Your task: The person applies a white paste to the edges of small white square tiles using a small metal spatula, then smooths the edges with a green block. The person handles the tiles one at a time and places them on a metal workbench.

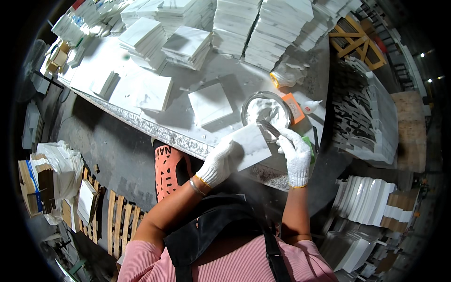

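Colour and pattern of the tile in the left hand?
Tile: white with faint grey veining, best seen in the head view.

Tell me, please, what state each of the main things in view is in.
Left hand: gloved, grip closed on held tile
Right hand: gloved, grip closed on scraper
Held tile: whole as far as shown
Scraper: by the held tile's corner, contact unclear
Bowl: uncovered, white paste inside
Loose tile: lying flat
Spare glove: unworn, crumpled
Bottle: on its side

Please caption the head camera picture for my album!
Gloved left hand holds a veined white tile; gloved right hand grips a flat dark tool.
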{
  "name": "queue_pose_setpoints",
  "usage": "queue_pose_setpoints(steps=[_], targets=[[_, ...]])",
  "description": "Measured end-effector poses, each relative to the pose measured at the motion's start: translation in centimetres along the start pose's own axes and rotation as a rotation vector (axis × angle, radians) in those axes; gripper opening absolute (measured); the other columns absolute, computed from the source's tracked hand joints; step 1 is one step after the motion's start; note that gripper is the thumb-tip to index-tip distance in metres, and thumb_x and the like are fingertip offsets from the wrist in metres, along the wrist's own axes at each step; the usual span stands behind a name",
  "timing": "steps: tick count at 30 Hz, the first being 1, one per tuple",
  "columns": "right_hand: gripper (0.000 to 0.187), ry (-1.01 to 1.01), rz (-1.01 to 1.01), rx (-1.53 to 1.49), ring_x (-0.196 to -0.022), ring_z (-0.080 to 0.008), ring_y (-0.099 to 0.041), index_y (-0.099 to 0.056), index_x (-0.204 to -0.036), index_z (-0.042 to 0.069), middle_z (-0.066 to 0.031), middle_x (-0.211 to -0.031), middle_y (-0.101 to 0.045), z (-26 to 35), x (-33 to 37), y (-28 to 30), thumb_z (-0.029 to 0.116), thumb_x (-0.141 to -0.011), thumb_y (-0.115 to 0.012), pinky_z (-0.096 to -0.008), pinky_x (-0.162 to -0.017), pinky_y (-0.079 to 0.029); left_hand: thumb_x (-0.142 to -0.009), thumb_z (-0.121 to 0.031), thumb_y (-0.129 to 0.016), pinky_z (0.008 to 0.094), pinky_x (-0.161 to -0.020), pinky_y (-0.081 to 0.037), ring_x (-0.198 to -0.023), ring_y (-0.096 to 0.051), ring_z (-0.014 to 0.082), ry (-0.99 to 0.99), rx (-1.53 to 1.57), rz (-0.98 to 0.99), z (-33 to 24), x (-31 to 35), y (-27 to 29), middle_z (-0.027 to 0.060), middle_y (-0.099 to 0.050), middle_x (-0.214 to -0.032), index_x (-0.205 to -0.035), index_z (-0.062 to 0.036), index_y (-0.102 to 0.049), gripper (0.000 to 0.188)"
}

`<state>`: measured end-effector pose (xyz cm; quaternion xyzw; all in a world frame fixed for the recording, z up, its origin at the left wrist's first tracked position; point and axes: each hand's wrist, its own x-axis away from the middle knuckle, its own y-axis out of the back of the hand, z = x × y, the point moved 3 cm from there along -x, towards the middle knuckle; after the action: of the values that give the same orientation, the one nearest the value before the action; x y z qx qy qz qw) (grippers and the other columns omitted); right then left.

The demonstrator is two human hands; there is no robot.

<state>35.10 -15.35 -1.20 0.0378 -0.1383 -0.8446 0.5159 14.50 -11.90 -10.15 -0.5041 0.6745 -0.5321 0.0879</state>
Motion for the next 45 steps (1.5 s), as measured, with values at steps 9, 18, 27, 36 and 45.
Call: queue_pose_setpoints(steps=[9,18,27,36,45], targets=[[0.027,-0.169,0.014,-0.075,-0.064,-0.0039,-0.059,-0.071,-0.118,0.003,-0.0051,-0.086,-0.072,0.3,-0.1,0.4,0.009,-0.092,-0.064,-0.0163,-0.055,-0.042,-0.084,-0.018,-0.07,0.0432,-0.105,-0.047,-0.123,-0.057,0.0281,0.139,0.026,0.23,-1.4,0.7,-1.8,0.0145,-0.057,-0.134,-0.145,0.0012,-0.039,0.07],[0.028,-0.257,0.059,-0.059,-0.064,-0.0034,-0.059,-0.071,-0.117,0.004,-0.0037,-0.086,-0.072,0.3,-0.5,-0.2,0.012,-0.091,-0.065,-0.0175,-0.055,-0.042,-0.077,-0.016,-0.073,0.0422,-0.109,-0.043,-0.129,-0.053,0.0284,0.106,-0.016,0.278,-1.2,0.6,-1.6,0.0156,-0.054,-0.14,-0.146,0.0034,-0.039,0.08],[0.028,-0.237,0.037,-0.098,-0.065,-0.0058,-0.057,-0.068,-0.116,-0.005,-0.0047,-0.084,-0.067,0.0,0.2,0.7,0.006,-0.091,-0.063,-0.0174,-0.056,-0.043,-0.077,-0.014,-0.073,0.0434,-0.108,-0.044,-0.128,-0.054,0.0289,0.115,-0.005,0.287,-1.6,1.0,-2.2,0.0154,-0.056,-0.139,-0.146,0.0019,-0.04,0.079],[0.027,-0.196,0.056,-0.124,-0.065,-0.0044,-0.059,-0.071,-0.115,0.001,-0.0037,-0.084,-0.07,0.4,-0.6,0.1,0.011,-0.091,-0.065,-0.0179,-0.055,-0.042,-0.079,-0.013,-0.07,0.0429,-0.105,-0.047,-0.126,-0.056,0.0285,0.114,-0.035,0.312,-1.6,0.8,-2.2,0.0156,-0.057,-0.137,-0.148,0.0007,-0.038,0.077],[0.029,-0.222,0.053,-0.111,-0.066,-0.004,-0.056,-0.067,-0.119,-0.004,-0.0044,-0.084,-0.066,-0.2,0.0,0.8,0.008,-0.092,-0.064,-0.0164,-0.056,-0.042,-0.089,-0.023,-0.065,0.0384,-0.094,-0.052,-0.112,-0.061,0.0243,0.283,0.29,0.361,-0.3,0.3,0.7,0.0128,-0.063,-0.124,-0.138,0.0012,-0.047,0.058]])
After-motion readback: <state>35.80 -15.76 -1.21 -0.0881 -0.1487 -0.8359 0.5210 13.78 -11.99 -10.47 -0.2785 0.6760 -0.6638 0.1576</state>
